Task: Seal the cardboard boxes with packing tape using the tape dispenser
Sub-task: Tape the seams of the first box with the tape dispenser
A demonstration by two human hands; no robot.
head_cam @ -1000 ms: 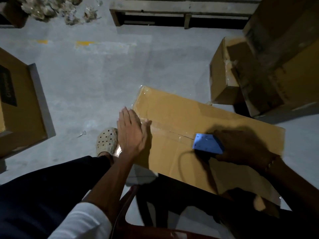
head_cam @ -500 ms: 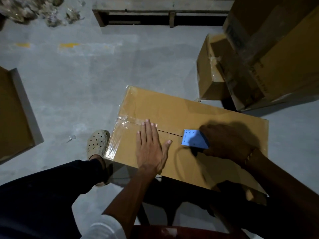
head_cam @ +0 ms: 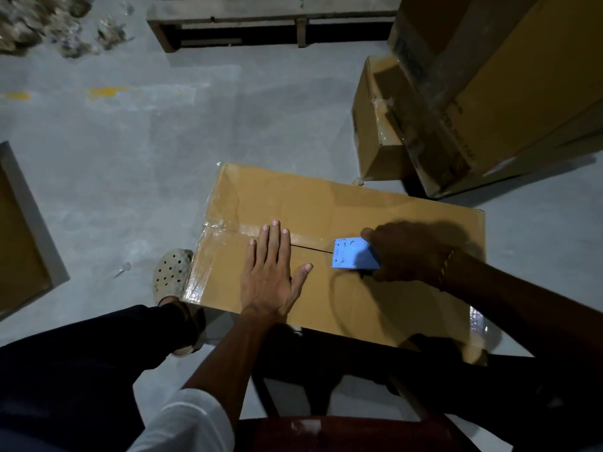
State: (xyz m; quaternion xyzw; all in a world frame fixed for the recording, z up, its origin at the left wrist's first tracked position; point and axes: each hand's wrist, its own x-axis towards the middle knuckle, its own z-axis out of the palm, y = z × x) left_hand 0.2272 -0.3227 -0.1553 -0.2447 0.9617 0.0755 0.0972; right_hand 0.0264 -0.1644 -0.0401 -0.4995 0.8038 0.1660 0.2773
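A brown cardboard box [head_cam: 375,207] lies flat in front of me, its two top flaps meeting in a centre seam. Clear packing tape [head_cam: 228,228] covers the left part of that seam and wraps over the left edge. My left hand [head_cam: 272,272] rests flat on the box top, fingers spread, over the taped seam. My right hand [head_cam: 411,252] grips a blue tape dispenser [head_cam: 354,254] that sits on the seam to the right of my left hand. A short bare stretch of seam shows between them.
Taped cardboard boxes [head_cam: 456,102] are stacked at the right rear. A wooden pallet [head_cam: 261,21] lies at the top. Another flat box [head_cam: 19,236] sits at the left edge. My shoe [head_cam: 173,272] stands beside the box's left end on the grey floor. A red chair [head_cam: 342,432] is below.
My left hand slid right along the seam from the box's left edge to its middle. The dispenser in my right hand has stayed about mid-seam.
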